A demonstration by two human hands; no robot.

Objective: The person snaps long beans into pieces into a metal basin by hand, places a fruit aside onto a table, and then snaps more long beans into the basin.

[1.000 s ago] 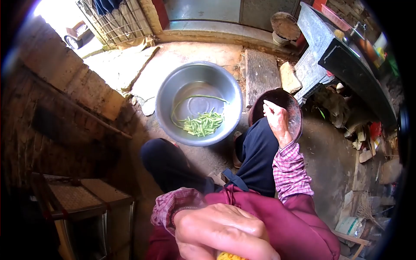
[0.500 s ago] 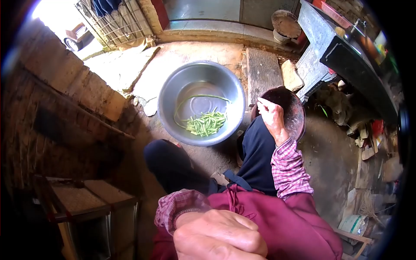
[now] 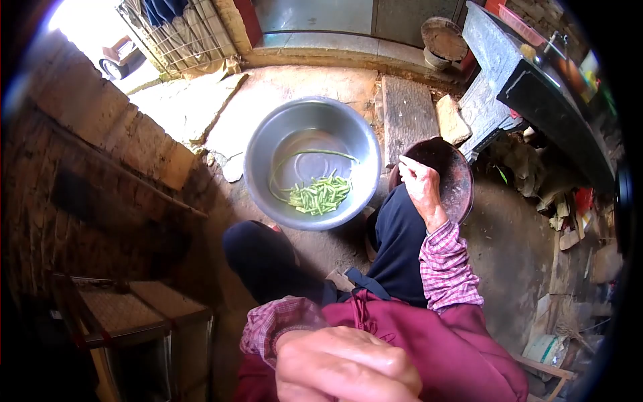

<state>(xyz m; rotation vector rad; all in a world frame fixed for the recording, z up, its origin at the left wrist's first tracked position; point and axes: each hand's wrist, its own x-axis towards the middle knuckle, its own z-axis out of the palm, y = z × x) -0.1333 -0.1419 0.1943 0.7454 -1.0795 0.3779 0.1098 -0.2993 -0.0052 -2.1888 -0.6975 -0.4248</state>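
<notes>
A wide grey metal basin stands on the ground in front of my knees. Cut green bean pieces lie in a heap at its near side, and a long whole bean curves round behind them. My right hand is above my right knee with fingers pinched together; whatever is between them is too small to make out. Beneath that hand is a dark reddish-brown bowl. My left hand is close to the camera at the bottom edge, fingers curled, their tips and anything inside hidden.
A wooden plank and a pale stone lie right of the basin. Farther right stands a stone sink. A wooden cabinet is at the lower left, and a brick wall runs along the left.
The yellow thing seen under my left hand a second ago is out of sight. My right hand has shifted slightly left and keeps its pinch. The beans look the same.
</notes>
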